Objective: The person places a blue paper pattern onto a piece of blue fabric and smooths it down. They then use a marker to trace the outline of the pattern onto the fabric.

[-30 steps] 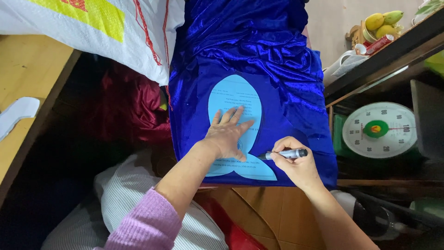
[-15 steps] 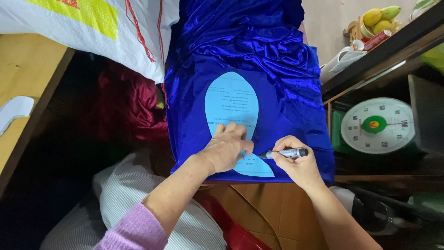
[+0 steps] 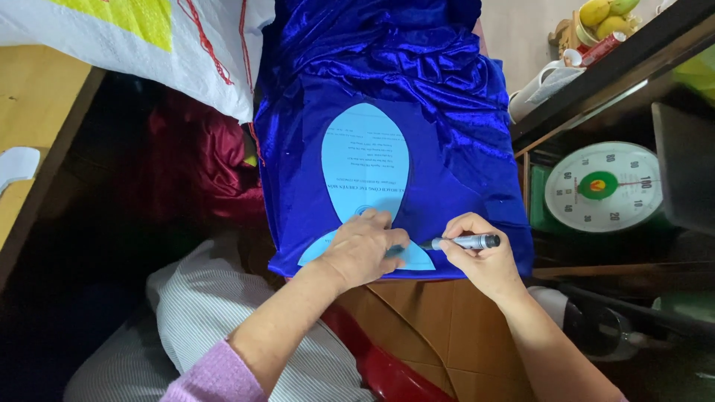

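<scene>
A shiny blue fabric (image 3: 447,134) lies spread over a wooden board. On it rests a light blue fish-shaped paper template (image 3: 365,160) with its tail toward me. My left hand (image 3: 361,249) presses flat on the tail end of the template. My right hand (image 3: 477,257) grips a marker pen (image 3: 465,242) held sideways, its tip at the template's right tail edge beside my left hand.
A white sack (image 3: 149,45) with a yellow patch lies at top left over a wooden table (image 3: 37,112). Red cloth (image 3: 201,164) sits left of the fabric. A round dial scale (image 3: 602,186) stands at right under a shelf (image 3: 596,74) with fruit.
My left hand slid down from the middle of the template to its tail. The marker tip moved in closer to the tail edge. The view shifted slightly.
</scene>
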